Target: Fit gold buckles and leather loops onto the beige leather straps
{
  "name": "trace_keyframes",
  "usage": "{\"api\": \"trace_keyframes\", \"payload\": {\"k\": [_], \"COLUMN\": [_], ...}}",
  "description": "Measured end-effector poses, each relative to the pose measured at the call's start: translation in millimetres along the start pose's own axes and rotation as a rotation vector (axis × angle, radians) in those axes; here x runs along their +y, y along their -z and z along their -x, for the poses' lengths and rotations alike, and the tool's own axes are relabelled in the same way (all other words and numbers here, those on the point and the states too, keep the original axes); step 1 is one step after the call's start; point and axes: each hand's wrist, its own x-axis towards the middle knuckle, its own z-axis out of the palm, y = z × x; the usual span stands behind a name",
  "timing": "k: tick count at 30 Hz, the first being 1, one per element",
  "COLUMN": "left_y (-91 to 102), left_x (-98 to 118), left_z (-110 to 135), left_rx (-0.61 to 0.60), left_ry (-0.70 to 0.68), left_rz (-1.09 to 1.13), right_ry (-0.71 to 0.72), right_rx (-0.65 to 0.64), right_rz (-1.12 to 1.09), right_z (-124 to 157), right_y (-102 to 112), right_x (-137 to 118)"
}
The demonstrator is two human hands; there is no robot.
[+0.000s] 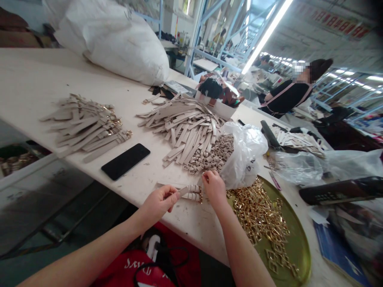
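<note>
Beige strap (188,190) is lying at the table (36,85) edge, left hand (157,203) pinching it. Right hand (214,187) is curling by the loops (209,157), grip unclear. Reckon it's risking slipping and snagging on the gold buckles (257,211).

The strap (188,190) pinched in the left hand (157,204) looks like smooth, matt beige leather or leatherette with a shiny gold metal fitting. It matches the strap heaps (188,123) mid-bench on the pale, matt, lightly scuffed bench (36,87). At the near edge, the buckles (260,215) are polished gold metal on a tray (299,255) of duller brassy-green metal beside a thin, crinkled, glossy plastic bag (247,153), and the phone (125,160) is smooth glossy black.
</note>
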Motion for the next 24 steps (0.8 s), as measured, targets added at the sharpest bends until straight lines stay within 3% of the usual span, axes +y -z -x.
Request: {"api": "trace_keyframes", "payload": {"k": [5,9,12,20,24], "left_y": [-3.9,-8.5,-7.5,0.1,-2.4], "left_x": [10,11,10,12,13], "left_z": [5,19,32,51,56], "left_rx": [0.03,0.041,0.053,-0.031,0.017], "left_ry": [-0.025,-0.082,-0.101,-0.076,-0.093], "left_rz": [0.118,0.11,0.051,-0.167,-0.225], "right_ry": [-0.217,-0.313,-0.299,0.028,-0.008], "right_rx": [-0.154,-0.217,-0.209,-0.132,-0.085], "right_rz": [-1.098,-1.458,-1.482,-1.081,-1.078], "right_z": [50,81,93,119,125], "right_y": [15,18,19,21,20], "right_x": [-24,-59,-70,-63,-68]}}
